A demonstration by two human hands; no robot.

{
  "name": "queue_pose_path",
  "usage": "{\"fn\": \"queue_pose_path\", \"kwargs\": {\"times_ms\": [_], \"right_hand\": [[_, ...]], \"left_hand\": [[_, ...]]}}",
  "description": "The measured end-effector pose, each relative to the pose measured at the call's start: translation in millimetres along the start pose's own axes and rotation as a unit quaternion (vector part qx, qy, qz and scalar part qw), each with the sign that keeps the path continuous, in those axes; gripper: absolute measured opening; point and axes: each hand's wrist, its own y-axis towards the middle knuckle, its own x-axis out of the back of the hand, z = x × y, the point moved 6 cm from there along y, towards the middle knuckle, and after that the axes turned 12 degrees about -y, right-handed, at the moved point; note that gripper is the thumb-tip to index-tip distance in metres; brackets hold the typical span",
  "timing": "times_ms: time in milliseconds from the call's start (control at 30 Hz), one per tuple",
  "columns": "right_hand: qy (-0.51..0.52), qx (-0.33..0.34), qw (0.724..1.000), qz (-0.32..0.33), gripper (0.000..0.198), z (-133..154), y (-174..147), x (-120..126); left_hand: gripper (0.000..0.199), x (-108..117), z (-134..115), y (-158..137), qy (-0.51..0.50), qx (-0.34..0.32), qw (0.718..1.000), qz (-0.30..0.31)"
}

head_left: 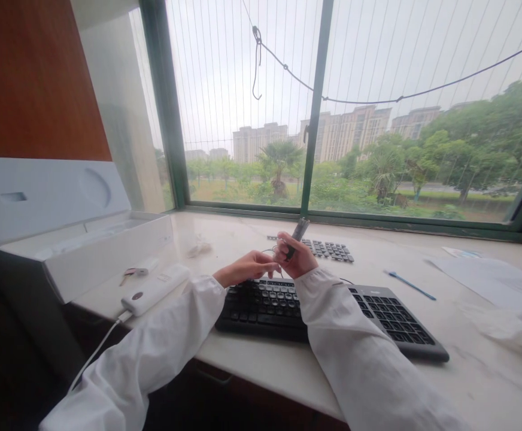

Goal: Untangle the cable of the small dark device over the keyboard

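A dark grey, stubby elongated thing (297,238) stands tilted in my right hand (299,256), whose fingers wrap round its lower part; its exact kind does not show. My left hand (254,266) meets the right one with fingertips pinched together, and thin strands show near them. What the left fingers pinch is too small to make out. Below both hands lies a black keyboard (416,326) with many keycaps off, its left part partly shaded and my right sleeve crossing it. Behind my right hand, loose dark keycaps (333,250) lie in rows.
To the left are a white power strip (162,290), a key (129,275) and an open white box (108,251). A crumpled clear bag (199,246) lies behind. At right are a blue pen (411,285), papers (489,281) and crumpled tissue (507,329). The window (310,120) bounds the back.
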Motion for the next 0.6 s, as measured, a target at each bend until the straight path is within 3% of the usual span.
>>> {"fn": "queue_pose_path", "kwargs": {"times_ms": [467,600], "right_hand": [[0.008,0.014,1.0,-0.007,0.011,-6,2,-2],[0.005,-0.005,0.998,-0.055,0.02,-6,2,1]], "left_hand": [[0.048,-13,3,2,0.033,-0.022,0.999,0.03],[0.049,-8,-1,1,0.078,-0.023,0.997,0.001]]}}
